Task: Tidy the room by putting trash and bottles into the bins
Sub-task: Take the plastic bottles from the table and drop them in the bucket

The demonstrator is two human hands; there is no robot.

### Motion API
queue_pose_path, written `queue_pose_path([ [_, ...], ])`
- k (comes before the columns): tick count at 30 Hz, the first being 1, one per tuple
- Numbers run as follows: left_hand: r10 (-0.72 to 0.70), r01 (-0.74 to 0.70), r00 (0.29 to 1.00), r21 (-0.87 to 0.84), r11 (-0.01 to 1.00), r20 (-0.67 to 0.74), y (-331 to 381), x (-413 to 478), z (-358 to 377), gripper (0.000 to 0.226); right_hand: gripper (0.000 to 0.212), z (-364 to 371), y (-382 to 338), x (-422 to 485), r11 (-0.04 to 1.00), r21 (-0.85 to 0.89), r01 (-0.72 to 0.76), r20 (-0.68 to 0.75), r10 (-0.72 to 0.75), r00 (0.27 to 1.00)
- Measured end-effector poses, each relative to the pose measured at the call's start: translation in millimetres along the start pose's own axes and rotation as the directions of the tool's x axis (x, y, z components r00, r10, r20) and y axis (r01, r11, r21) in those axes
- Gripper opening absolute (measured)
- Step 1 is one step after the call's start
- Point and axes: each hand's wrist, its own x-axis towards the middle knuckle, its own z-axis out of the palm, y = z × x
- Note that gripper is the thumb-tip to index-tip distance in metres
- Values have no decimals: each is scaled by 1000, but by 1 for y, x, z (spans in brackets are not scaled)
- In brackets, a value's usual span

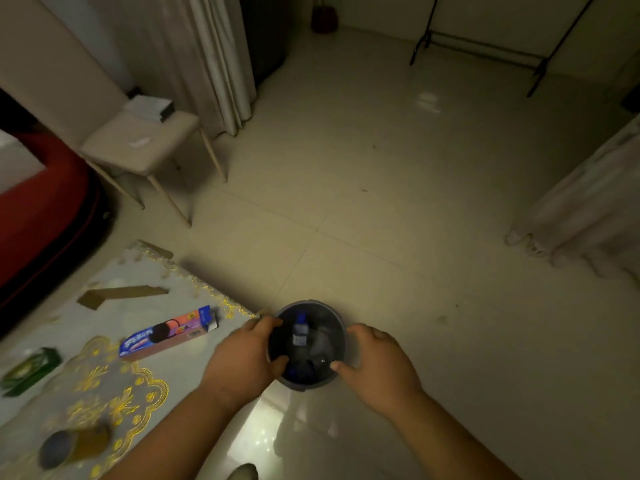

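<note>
The left hand and right hand are each gripping the small bin by its rim, a plastic bottle already inside, probably positioning it for the biscuit box lying to the left.

Open floor beyond the bin; table close left, perhaps touching.

Dim, yellowish light; pale glossy tiled floor with a bright glare patch toward the far wall. Left side: beige padded chair on thin legs, a pale curtain hanging to the floor behind it, a red upholstered edge of a sofa or bed, and nearest, a white gold-embroidered tablecloth. Far right: black metal rack legs against the wall; pale draped fabric at the right edge
</note>
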Motion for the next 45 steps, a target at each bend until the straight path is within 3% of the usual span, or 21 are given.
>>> queue_pose_path([
  [4,-25,35,995,101,994,-99,13,-53,-53,58,53,-43,-48,-23,991,-80,111,-31,-114,993],
  [11,-208,250,956,207,946,-206,-12,-154,-121,67,51,-68,-145,-65,932,-194,306,1,-311,950],
  [24,-506,560,756,10,828,-416,-126,-432,-182,62,66,9,-353,-202,708,-255,659,121,-653,748],
  [34,-620,634,635,-148,759,-461,-219,-624,-181,64,56,102,-459,-329,612,-269,744,232,-709,666],
  [45,-718,709,599,-180,681,-355,-283,-629,-164,69,60,162,-520,-319,586,-254,770,288,-714,638],
])
